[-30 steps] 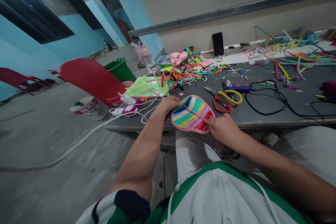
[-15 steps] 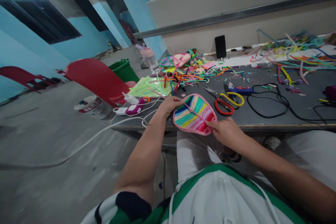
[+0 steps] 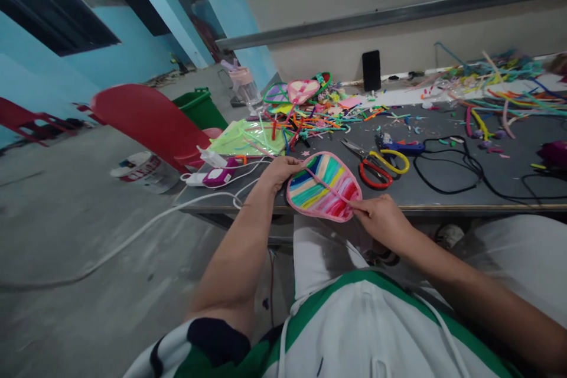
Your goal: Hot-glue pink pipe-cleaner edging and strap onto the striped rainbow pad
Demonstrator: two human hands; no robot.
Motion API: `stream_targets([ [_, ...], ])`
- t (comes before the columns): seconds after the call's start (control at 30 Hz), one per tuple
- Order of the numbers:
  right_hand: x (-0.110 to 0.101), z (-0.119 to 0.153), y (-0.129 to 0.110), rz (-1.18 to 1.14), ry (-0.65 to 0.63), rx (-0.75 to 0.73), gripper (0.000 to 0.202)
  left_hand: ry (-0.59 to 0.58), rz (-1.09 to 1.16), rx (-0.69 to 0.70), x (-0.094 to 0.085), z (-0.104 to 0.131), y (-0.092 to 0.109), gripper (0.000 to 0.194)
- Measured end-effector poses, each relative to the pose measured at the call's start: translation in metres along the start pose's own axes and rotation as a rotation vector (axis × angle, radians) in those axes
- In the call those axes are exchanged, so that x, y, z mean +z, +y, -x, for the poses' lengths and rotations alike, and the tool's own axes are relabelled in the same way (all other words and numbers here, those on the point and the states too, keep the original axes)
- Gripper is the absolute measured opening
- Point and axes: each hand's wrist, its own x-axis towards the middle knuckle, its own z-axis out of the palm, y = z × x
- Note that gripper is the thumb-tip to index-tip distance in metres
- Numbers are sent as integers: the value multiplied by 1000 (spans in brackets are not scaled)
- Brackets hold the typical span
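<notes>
A striped, rounded craft piece (image 3: 323,188) with a pink border is held over the table's front edge. A pink strip (image 3: 330,191) runs slantwise across its face. My left hand (image 3: 280,172) is closed at the upper left rim, its fingertips pinching the piece and the strip's upper end. On the lower right, my right hand (image 3: 381,220) pinches the strip's other end by the rim. Scissors (image 3: 376,166) with one red and one yellow handle lie just behind the piece, and a blue glue gun (image 3: 402,146) rests beyond them.
Colourful pipe cleaners (image 3: 310,121) and finished shapes are piled on the grey table (image 3: 390,194). A black phone (image 3: 371,71) leans on the wall. Left are a purple-and-white power strip (image 3: 219,173), white cables and a red chair (image 3: 150,121). A black cord (image 3: 447,194) loops at right.
The view has shifted slightly, so most things appear a little further left and up. Both hands keep their grip on the piece, and the right fingers sit slightly nearer its rim.
</notes>
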Motion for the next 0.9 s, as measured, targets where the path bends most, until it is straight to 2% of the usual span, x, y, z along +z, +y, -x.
stream_targets([
  [0.2, 0, 0, 1, -37, 46, 7, 29, -3, 7, 9, 0, 1, 1, 34],
  [0.5, -10, 1, -4, 3, 13, 21, 29, -33, 29, 19, -2, 0, 0, 39],
  [0.73, -18, 4, -7, 179, -48, -30, 35, -72, 53, 1, -5, -3, -1, 43],
  [0.9, -18, 4, -7, 215, -51, -60, 35, -109, 43, -18, -6, -3, 3, 43],
])
